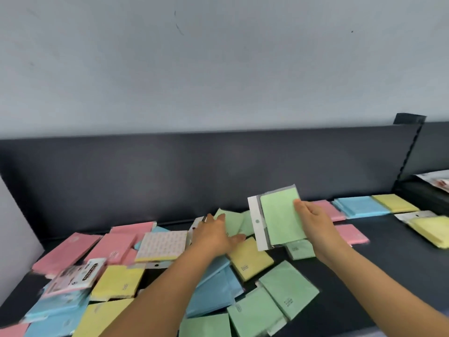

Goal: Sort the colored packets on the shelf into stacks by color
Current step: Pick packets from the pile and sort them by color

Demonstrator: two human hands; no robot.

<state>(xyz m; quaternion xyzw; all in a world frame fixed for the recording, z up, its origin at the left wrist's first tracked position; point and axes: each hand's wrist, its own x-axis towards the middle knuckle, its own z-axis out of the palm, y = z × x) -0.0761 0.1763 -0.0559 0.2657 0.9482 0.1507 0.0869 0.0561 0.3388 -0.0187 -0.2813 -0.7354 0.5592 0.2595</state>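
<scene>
One green packet (pixel 279 216) pinched in the right hand (pixel 313 224), thumb across the front, fingers tucked behind, held up clear of the shelf (pixel 388 266), white header strip on its left side. Left hand (pixel 213 233) loose and flat, palm down, fingers stretched onto a green pile (pixel 234 222) near the back, gripping nothing.

Just under that hand, a yellow packet (pixel 250 261) and a fan of blue packets (pixel 216 293), partly covered by the forearm. Closer to the front edge, more green packets (pixel 289 288), overlapping and all skewed.

Over on the left, a proper jumble: pink packets (pixel 68 254) toward the back, a patterned packet (pixel 162 245) lying over them, a printed packet (pixel 75 278) tilted near the front corner with blue and yellow ones around it.

Off to the right along the back, much tidier: a pink stack (pixel 328 210), a blue stack (pixel 359 206) and a yellow stack (pixel 393 203) side by side, touching or close to it. One lone pink packet (pixel 352 233) in front of those, plus a yellow one (pixel 431 231) with a white header at the far right edge.

Dark matte shelf surface throughout. Behind it a dark back panel (pixel 194 171), then a pale grey-blue wall (pixel 218 69) with a few scuffs. Slotted post (pixel 413 152) at the right end, white divider (pixel 14 227) at the left.
</scene>
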